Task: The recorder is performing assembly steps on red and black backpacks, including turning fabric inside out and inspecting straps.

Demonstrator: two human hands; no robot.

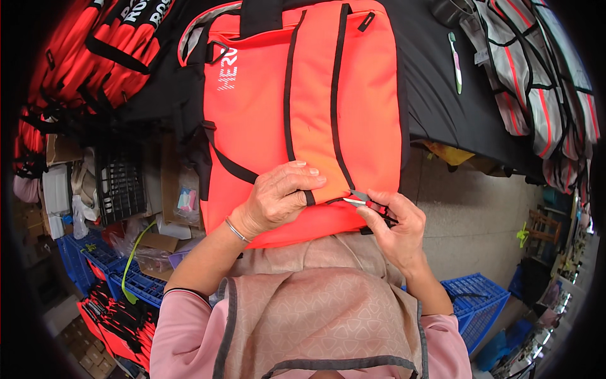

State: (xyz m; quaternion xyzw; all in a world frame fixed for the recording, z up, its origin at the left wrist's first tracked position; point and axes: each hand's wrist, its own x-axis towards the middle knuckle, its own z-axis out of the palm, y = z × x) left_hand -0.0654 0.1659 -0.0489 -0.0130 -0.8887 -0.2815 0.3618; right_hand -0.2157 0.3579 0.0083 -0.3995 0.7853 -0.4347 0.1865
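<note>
Coral-red bag (252, 132) lies flat in front of the person, its top on a black cloth (432, 120) and its lower end reaching the lap. At the centre of the work, the fingers of the left hand (274, 196) are closed on the lower end of the black-edged strap (315, 107) — a broad band running down the bag. Thumb and fingers of the right hand (401, 227) grip small snips (357, 199), whose slim blades stand slightly parted right at the strap's dark trim. A silver bracelet (237, 230) circles the left wrist.

Below the hands, a beige patterned apron (334, 309) covers the person's front, between pink sleeves (186, 328). Beyond the bag's right edge, a green-and-white toothbrush (456, 66) lies on the cloth, with a dark cup (449, 11) near the top and grey bags with red stripes (530, 82) heaped farther right. More red bags (123, 63) are piled at upper left. Lower down, blue crates (476, 303) stand on both sides — a yellow-green strip (130, 268) hangs over the left ones — and a wooden stool (541, 226) sits far right.
</note>
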